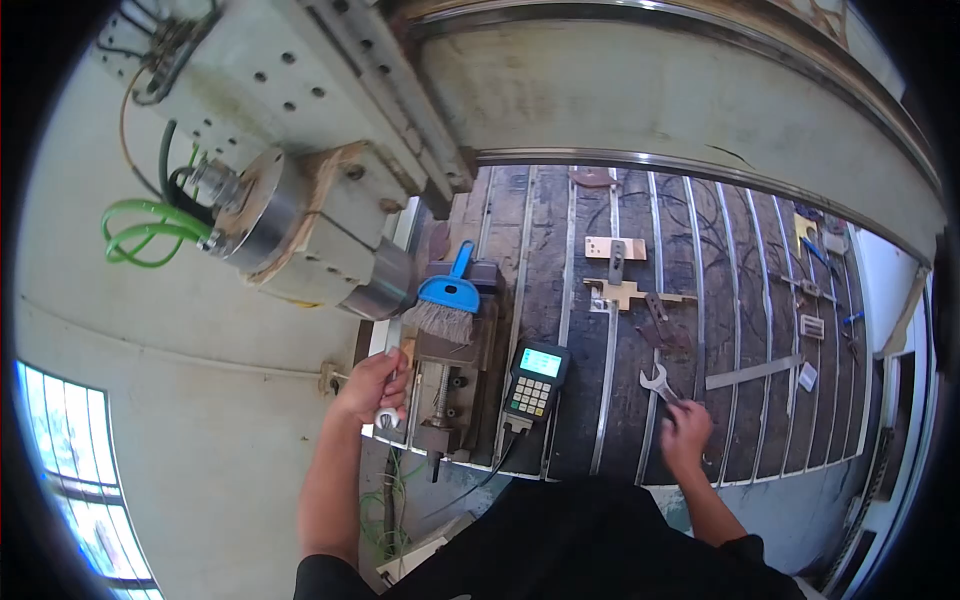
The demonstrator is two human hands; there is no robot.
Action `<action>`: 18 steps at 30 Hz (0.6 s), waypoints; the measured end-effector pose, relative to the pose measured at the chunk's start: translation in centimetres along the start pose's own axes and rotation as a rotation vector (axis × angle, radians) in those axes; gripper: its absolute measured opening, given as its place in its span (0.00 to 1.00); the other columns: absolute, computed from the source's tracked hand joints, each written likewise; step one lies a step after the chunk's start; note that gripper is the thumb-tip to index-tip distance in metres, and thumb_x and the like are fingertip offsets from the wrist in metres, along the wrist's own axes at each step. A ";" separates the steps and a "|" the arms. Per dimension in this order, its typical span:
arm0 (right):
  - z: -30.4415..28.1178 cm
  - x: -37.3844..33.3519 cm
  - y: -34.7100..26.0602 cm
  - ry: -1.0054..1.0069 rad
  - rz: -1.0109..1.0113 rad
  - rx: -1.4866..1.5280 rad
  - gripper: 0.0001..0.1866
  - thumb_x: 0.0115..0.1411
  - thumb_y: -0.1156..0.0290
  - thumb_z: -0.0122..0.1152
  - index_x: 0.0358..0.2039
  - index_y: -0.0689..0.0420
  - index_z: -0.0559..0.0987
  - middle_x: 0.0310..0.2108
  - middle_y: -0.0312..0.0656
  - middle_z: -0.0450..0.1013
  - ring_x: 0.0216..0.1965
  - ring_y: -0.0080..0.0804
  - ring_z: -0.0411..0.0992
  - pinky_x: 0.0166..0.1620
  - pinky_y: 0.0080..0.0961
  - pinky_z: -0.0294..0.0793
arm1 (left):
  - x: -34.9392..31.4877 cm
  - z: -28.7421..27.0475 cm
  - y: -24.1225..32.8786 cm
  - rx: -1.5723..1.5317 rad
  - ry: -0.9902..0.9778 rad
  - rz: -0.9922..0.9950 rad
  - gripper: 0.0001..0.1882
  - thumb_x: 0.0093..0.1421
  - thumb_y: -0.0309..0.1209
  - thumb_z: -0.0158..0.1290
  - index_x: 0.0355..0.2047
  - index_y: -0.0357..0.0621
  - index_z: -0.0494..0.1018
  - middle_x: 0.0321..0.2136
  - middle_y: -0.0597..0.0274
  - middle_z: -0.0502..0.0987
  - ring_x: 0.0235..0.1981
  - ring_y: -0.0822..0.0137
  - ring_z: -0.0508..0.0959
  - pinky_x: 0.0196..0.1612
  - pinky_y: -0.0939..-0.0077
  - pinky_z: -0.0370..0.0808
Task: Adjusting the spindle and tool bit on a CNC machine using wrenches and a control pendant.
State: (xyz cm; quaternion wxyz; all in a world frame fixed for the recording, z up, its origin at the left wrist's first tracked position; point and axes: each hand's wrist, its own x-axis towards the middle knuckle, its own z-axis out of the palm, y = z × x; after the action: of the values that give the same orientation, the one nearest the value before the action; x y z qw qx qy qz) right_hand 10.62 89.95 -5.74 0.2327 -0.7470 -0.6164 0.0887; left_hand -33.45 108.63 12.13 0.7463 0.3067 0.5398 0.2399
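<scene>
My left hand (376,388) is closed beside the left edge of a machine vise. From the bottom of that fist sticks out the shiny rounded end of a wrench (387,418); the rest of it is hidden by my fingers. At the front of the slotted bed, my right hand (686,432) grips an open-end wrench (657,382), its jaw pointing away from me. The vise (436,395) has a threaded screw at its near part. A blue brush (449,293) with pale bristles lies across the vise's far part.
A spindle motor (330,235) with green hoses overhangs the vise from the left. Right of the vise lies a keypad controller (534,382) with a lit screen. Metal clamps (617,262), brass-coloured plates (625,293) and a steel ruler (753,372) rest on the slotted bed (590,400).
</scene>
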 end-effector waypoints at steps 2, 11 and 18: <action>2.4 4.0 -5.6 -0.121 0.032 0.423 0.21 0.49 0.69 0.57 0.45 0.57 0.71 0.43 0.50 0.66 0.46 0.47 0.64 0.49 0.36 0.63 | 0.4 -0.9 0.7 0.052 -0.024 -0.022 0.14 0.62 0.44 0.39 0.28 0.47 0.61 0.11 0.70 0.55 0.08 0.78 0.55 0.16 0.71 0.73; 9.1 24.0 -30.0 -0.564 -0.650 1.161 0.37 0.47 0.72 0.64 0.56 0.60 0.56 0.52 0.48 0.63 0.55 0.35 0.61 0.56 0.29 0.59 | -0.4 -4.5 2.3 0.308 -0.057 -0.109 0.14 0.62 0.42 0.39 0.27 0.45 0.63 0.10 0.71 0.57 0.07 0.78 0.58 0.13 0.74 0.71; 11.4 27.1 -33.5 -0.908 -0.683 1.000 0.32 0.38 0.61 0.72 0.44 0.61 0.71 0.42 0.46 0.71 0.44 0.32 0.68 0.47 0.29 0.66 | 0.1 -4.5 2.6 0.311 -0.105 -0.118 0.14 0.62 0.42 0.40 0.26 0.46 0.63 0.10 0.71 0.57 0.08 0.78 0.59 0.15 0.75 0.71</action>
State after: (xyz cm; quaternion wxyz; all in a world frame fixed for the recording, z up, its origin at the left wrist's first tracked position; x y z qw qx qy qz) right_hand -17.60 123.16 3.75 0.2816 -0.2098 -0.7352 0.5797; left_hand -37.75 111.42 12.94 0.7297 0.3985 0.5478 0.0929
